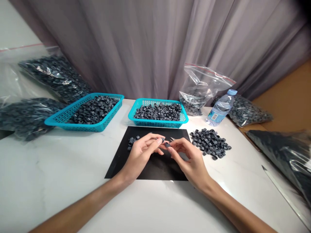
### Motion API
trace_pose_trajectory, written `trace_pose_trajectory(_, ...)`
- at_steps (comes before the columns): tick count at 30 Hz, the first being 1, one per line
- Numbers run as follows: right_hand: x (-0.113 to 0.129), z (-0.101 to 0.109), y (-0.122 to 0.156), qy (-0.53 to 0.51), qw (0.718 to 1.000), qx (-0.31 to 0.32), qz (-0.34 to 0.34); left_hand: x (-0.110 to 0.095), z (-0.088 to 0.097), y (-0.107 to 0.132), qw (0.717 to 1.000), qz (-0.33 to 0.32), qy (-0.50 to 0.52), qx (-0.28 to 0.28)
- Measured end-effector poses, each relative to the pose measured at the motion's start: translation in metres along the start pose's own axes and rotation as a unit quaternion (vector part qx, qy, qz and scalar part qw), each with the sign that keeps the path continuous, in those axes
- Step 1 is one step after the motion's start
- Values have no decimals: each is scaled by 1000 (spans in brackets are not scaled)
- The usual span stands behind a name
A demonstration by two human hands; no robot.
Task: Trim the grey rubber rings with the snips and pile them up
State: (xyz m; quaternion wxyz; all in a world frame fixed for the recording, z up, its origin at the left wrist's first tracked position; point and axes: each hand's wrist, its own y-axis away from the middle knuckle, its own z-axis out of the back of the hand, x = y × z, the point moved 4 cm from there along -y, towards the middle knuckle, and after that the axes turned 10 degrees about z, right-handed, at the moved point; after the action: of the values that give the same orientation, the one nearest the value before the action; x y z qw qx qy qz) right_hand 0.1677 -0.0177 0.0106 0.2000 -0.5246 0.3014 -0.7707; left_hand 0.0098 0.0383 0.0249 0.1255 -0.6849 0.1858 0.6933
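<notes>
Both my hands meet over a black mat [126, 165] on the white table. My left hand [142, 152] has its fingers curled, pinching a small grey ring [162, 139] at the fingertips. My right hand [188, 157] is also pinched, its fingertips on a small dark ring [167, 145] close to the left fingertips. A thin metal tool tip [172, 139] shows just above my right fingers. A few grey rings [132, 141] lie on the mat to the left of my hands. A loose pile of the same rings [210, 142] lies on the table to the right.
Two turquoise baskets of grey rings stand behind the mat, one at the left [87, 113] and one in the middle [157, 113]. Plastic bags of rings lie at the far left [26, 116], back right [199, 94] and right edge [284, 152]. A water bottle [221, 108] stands at the back right.
</notes>
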Motion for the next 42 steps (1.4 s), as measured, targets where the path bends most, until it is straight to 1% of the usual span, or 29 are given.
trace_pose_trajectory(7, -3, -2, 3, 46, 998, 28, 44, 2, 1, 0, 1000, -5, -22, 1)
trace_pose_trajectory(11, -1, -1, 3, 58, 996, 31, 58, 2, 0, -1, 1000, -9, -3, 11)
trace_pose_trajectory(17, 1, 3, 0, 59, 996, 14, 62, 2, 1, -4, 1000, -16, 11, 11)
trace_pose_trajectory(22, 2, 5, 0, 53, 996, -8, 67, 0, 4, -3, 1000, -6, 11, 5)
trace_pose_trajectory(30, 5, 7, 0, 44, 996, -39, 62, 1, 0, -2, 997, 9, 66, 43)
trace_pose_trajectory(35, 7, 8, 2, 27, 996, -59, 54, 0, -4, 0, 995, 27, 67, 71)
trace_pose_trajectory(39, 9, 7, 3, 12, 997, -51, 58, 0, -4, 1, 993, 30, 65, 92)
trace_pose_trajectory(42, 11, 6, 1, -3, 997, -38, 64, 2, -2, 1, 993, 28, 66, 91)
